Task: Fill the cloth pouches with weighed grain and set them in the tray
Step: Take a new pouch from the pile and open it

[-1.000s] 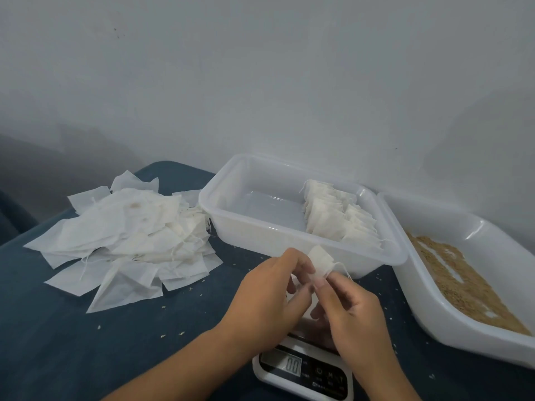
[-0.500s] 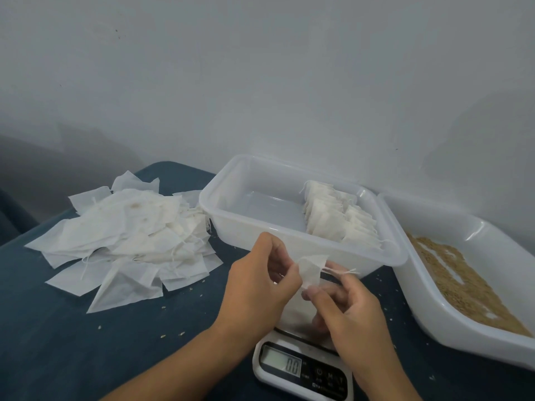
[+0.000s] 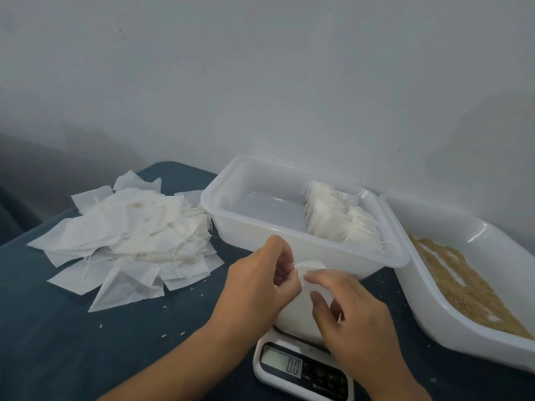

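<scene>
A small white cloth pouch [image 3: 313, 267] is pinched between my two hands just above the scale. My left hand [image 3: 260, 287] grips its left edge with curled fingers. My right hand [image 3: 344, 308] holds its right side with thumb and fingertips. Under the hands a white bowl [image 3: 298, 316] sits on the digital scale [image 3: 301, 369], whose display reads 0.0. Behind them stands the white tray [image 3: 289, 235] with a row of several filled pouches [image 3: 338, 218] upright at its right end. The grain [image 3: 463, 282] lies in a white tub [image 3: 469, 334] on the right.
A heap of empty white pouches [image 3: 127, 235] covers the left part of the blue table [image 3: 72, 328]. Loose grains are scattered on the cloth in front of it. A pale wall rises right behind the tray and tub.
Both hands have sunk lower toward the bowl with the pouch. The right hand has shifted over the pouch's top, and the pouch now looks spread open rather than folded.
</scene>
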{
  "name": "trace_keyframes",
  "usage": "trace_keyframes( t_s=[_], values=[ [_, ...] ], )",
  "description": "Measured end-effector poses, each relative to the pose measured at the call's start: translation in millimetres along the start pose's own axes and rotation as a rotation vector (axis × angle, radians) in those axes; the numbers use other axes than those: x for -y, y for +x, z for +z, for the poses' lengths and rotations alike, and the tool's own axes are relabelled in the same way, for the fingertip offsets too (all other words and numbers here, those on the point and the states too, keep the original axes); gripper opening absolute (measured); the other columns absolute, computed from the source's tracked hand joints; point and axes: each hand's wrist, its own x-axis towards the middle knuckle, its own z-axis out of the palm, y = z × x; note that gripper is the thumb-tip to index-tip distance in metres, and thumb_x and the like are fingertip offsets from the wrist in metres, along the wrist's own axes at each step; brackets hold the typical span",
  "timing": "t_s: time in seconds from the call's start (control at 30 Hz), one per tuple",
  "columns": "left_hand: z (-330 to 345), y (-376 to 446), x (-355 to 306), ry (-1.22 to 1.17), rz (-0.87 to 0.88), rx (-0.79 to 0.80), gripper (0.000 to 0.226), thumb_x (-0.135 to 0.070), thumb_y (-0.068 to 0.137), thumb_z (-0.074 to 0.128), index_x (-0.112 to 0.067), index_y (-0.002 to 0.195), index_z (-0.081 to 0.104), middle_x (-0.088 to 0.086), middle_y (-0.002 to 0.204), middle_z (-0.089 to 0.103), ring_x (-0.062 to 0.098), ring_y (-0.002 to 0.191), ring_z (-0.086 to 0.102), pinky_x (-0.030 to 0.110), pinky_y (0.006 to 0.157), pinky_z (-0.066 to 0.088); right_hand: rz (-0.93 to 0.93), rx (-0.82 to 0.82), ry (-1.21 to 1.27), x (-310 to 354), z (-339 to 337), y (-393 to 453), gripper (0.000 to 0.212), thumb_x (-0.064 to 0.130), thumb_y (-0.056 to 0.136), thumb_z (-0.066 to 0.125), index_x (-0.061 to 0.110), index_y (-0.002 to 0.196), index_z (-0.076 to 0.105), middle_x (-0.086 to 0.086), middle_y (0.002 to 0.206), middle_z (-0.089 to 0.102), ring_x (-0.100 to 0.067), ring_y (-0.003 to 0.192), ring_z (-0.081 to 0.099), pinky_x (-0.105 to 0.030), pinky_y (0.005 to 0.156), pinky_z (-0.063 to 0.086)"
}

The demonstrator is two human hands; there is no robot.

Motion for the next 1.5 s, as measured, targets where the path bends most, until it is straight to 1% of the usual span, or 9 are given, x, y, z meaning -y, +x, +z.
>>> trace_keyframes(
  t_s=[0.17,0.27,0.37,0.5,0.7,0.97,1.13,1.3,1.5],
  values=[
    [-1,-4,-7,-0.023,0.021,0.071,0.022,-0.034,0.085,0.070,-0.036,0.086,0.048,-0.013,0.079,0.065,0.011,0.075,0.067,0.028,0.064,0.055,-0.087,0.018,-0.052,-8,0,2,0.038,-0.002,0.075,0.087,0.017,0.107,0.080,0.008,0.113,0.076,-0.002,0.090,0.072,-0.020,0.071,0.060],
    [-2,-5,-9,-0.004,0.018,0.065,0.020,-0.034,0.085,0.070,-0.034,0.084,0.050,-0.014,0.078,0.064,0.007,0.075,0.065,0.022,0.061,0.052,-0.122,0.069,-0.079,-7,0,5,0.014,0.018,0.091,0.073,0.020,0.102,0.080,0.010,0.101,0.073,-0.002,0.071,0.064,-0.021,0.057,0.056],
    [-6,-4,-12,0.022,0.043,0.074,0.019,-0.031,0.086,0.071,-0.035,0.087,0.053,-0.016,0.082,0.064,0.002,0.080,0.063,0.013,0.062,0.045,-0.063,0.114,-0.057,-3,0,6,0.023,0.033,0.094,0.059,0.023,0.098,0.079,0.012,0.090,0.065,-0.004,0.057,0.052,-0.025,0.046,0.049],
    [-12,-3,-20,-0.164,-0.013,0.185,0.023,-0.048,0.087,0.067,-0.037,0.105,0.059,-0.021,0.107,0.064,0.002,0.107,0.061,0.010,0.086,0.043,0.001,0.096,0.178,2,-9,8,0.017,0.031,0.099,0.058,0.023,0.096,0.073,0.019,0.091,0.061,-0.005,0.060,0.056,-0.023,0.051,0.046],
    [-27,2,-25,-0.636,-0.328,0.588,0.044,-0.040,0.088,0.071,-0.027,0.129,0.058,-0.006,0.130,0.068,0.012,0.126,0.062,0.040,0.111,0.048,0.196,0.062,0.594,7,-22,3,0.019,0.039,0.102,0.051,0.038,0.101,0.070,0.009,0.047,0.053,-0.008,0.036,0.047,-0.029,0.036,0.039],
    [-36,4,-31,-0.786,-0.465,0.971,0.048,-0.024,0.093,0.065,-0.028,0.139,0.056,0.006,0.116,0.068,0.021,0.094,0.065,0.028,0.074,0.054,0.190,0.195,0.868,9,-32,3,0.027,0.043,0.106,0.051,0.028,0.110,0.073,0.017,0.058,0.061,0.003,0.037,0.047,-0.013,0.042,0.040],
    [-34,6,-25,-0.726,-0.452,0.952,0.045,-0.024,0.088,0.070,-0.018,0.132,0.059,-0.007,0.099,0.066,0.014,0.084,0.062,0.026,0.070,0.050,0.152,0.399,0.965,9,-36,7,0.038,0.000,0.106,0.038,0.026,0.094,0.062,0.043,0.075,0.062,0.019,0.056,0.058,0.002,0.059,0.041],
    [-36,10,-28,-0.737,-0.260,1.109,0.036,-0.024,0.095,0.062,-0.035,0.129,0.063,-0.002,0.106,0.060,0.016,0.092,0.058,0.029,0.082,0.052,0.141,0.439,0.941,8,-37,6,0.032,0.019,0.109,0.042,0.002,0.123,0.066,0.022,0.079,0.072,0.011,0.062,0.065,-0.001,0.059,0.044],
    [-31,18,-37,-0.529,-0.244,1.089,0.014,-0.016,0.095,0.066,-0.026,0.105,0.066,-0.009,0.095,0.065,0.007,0.087,0.061,0.020,0.079,0.049,0.077,0.302,0.754,9,-41,5,0.058,0.044,0.109,0.039,0.001,0.096,0.075,0.029,0.067,0.061,0.003,0.049,0.056,-0.009,0.052,0.040]
  ],
)
